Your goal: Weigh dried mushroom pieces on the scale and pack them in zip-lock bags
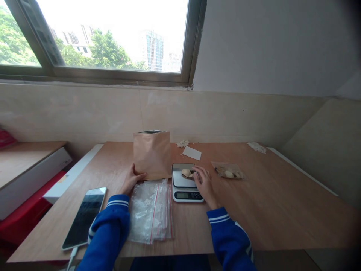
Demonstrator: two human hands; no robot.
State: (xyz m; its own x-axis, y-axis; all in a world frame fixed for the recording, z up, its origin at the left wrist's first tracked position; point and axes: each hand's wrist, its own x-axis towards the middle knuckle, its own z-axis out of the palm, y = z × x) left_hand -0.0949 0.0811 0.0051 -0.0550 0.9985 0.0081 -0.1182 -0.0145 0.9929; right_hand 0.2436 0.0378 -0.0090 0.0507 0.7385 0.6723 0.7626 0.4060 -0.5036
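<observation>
Right fingers [196, 169], grip unclear, met pale pieces [186, 173], probably light, brittle, best pinched sideways; left fingers [141, 175] held the pouch [152, 156] toward the surface's far edge [225, 145].

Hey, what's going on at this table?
Somebody's left-hand grip is at the lower left corner of an upright brown paper bag. Their right-hand grip is at pale pieces on a small scale. Clear plastic bags lie in front of the paper bag, and another clear bag, with pieces inside, lies right of the scale.
</observation>
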